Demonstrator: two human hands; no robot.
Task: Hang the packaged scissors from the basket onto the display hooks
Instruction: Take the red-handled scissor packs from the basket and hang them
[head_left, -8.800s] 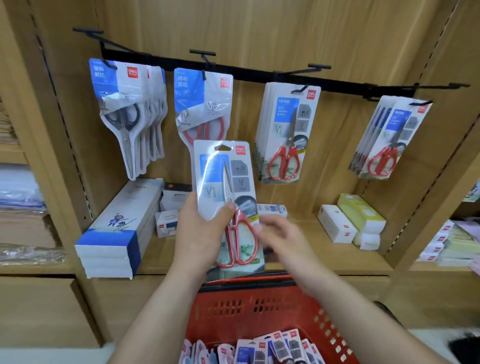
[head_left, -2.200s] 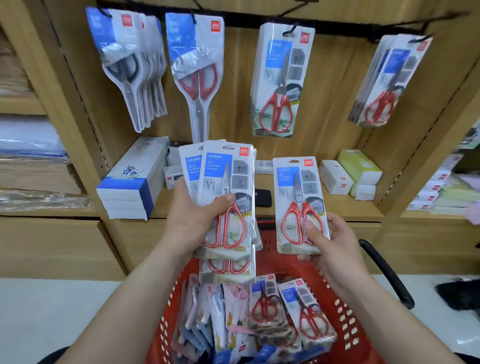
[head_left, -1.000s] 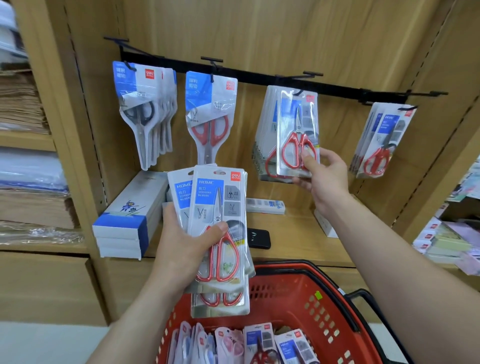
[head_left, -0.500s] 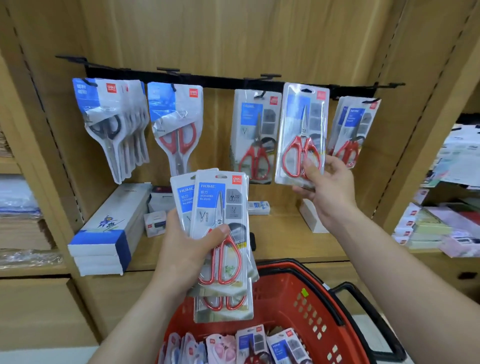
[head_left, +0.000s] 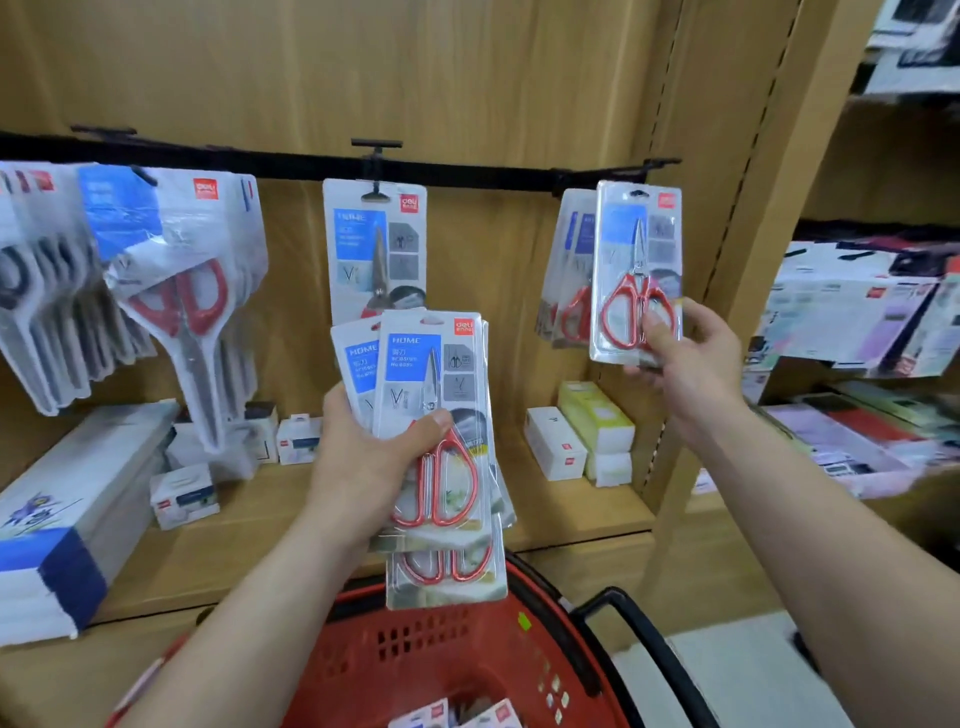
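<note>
My right hand pinches one packaged pair of red-handled scissors by its lower edge, held upright in front of the packs on the rightmost hook; I cannot tell whether its hole is on the hook. My left hand grips a fanned stack of several scissors packs above the red basket. A few more packs lie in the basket's bottom. The middle hook carries similar scissors packs.
The black rail holds bigger scissors packs at the left. Boxes and a long carton stand on the wooden shelf below. A wooden upright borders the bay on the right, with stocked shelves beyond.
My right hand has carried its single pack rightward, from beside the middle hook's packs to the front of the rightmost hook's packs. The view swung right. The left hand keeps its stack.
</note>
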